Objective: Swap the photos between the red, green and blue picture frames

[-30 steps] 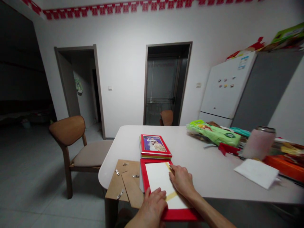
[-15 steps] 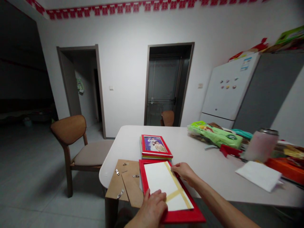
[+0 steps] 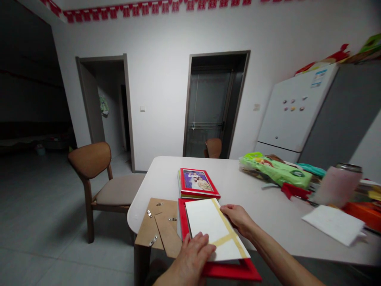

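Since half a second ago the white sheet (image 3: pixel 212 228) has risen out of the red frame (image 3: pixel 182 216): its right edge now stands clear above the frame's right rail, where before it lay flat inside the border. The right hand (image 3: pixel 239 218) has its fingers closed on that far right edge, near the end of the yellow tape strip, and this grip seems to be what tilts the sheet up. The left hand (image 3: pixel 193 258) lies flat with its fingers together on the near left corner, over sheet and frame. It appears to pin that side down so that the frame stays put at the table (image 3: pixel 262 214) edge, over which its near end juts. Just left of the frame lies the brown backing board (image 3: pixel 159 226), clips up and partly overhanging the edge, set aside within reach. Beyond the frame, a stack of frames (image 3: pixel 198 183) with a photo on top sits squarely, touching or almost touching its far rail. Farther right, well apart, are a green packet (image 3: pixel 275 171), a pink flask (image 3: pixel 336 186) and a white napkin (image 3: pixel 333 228).
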Tool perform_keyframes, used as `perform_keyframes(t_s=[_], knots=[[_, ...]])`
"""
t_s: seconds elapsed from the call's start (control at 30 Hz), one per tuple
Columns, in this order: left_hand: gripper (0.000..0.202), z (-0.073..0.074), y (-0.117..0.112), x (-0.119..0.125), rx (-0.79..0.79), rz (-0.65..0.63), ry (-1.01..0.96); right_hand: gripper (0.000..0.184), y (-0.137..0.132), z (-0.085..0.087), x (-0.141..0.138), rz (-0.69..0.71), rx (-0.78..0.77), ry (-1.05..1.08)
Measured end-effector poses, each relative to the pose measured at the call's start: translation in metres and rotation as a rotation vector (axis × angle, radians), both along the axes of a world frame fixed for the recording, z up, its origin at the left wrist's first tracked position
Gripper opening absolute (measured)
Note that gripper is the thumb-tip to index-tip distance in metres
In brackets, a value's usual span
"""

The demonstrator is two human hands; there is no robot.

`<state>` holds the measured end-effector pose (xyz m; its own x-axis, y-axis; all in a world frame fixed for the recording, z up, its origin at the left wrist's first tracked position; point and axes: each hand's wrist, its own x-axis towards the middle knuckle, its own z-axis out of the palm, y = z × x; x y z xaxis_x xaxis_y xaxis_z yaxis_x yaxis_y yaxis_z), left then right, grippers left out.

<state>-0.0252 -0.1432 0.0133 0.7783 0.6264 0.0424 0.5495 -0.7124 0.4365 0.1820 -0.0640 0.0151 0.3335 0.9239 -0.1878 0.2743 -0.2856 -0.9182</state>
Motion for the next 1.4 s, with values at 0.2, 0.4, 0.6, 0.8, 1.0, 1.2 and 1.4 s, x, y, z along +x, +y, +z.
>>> perform_keyframes(t_s=[0.2, 0.4, 0.6, 0.8, 1.0, 1.2, 1.4], knots=[[0.076, -0.002, 0.000, -0.003, 0.002, -0.004, -0.018, 0.019, 0.006, -0.015, -0.004, -0.021, 0.036, -0.161], [0.064, -0.004, 0.004, -0.005, 0.030, -0.035, -0.040, 0.018, 0.000, -0.015, 0.000, 0.021, 0.115, -0.492], [0.069, -0.012, 0.011, -0.001, 0.105, -0.068, 0.038, 0.019, -0.012, -0.015, -0.012, 0.067, 0.183, -0.787], [0.047, -0.025, 0.014, 0.001, 0.285, -0.019, 0.062, 0.034, -0.036, -0.008, -0.019, 0.227, 0.289, -0.888], [0.018, -0.049, 0.004, -0.003, 0.553, 0.015, -0.198, 0.051, -0.077, -0.010, -0.007, 0.578, 0.249, -0.721], [0.024, -0.046, -0.004, 0.005, 0.426, 0.083, -0.268, 0.038, -0.075, -0.019, -0.004, 0.509, 0.338, -0.715], [0.039, -0.026, -0.006, -0.009, 0.307, 0.086, -0.084, 0.039, -0.083, -0.008, -0.019, 0.494, 0.338, -0.775]])
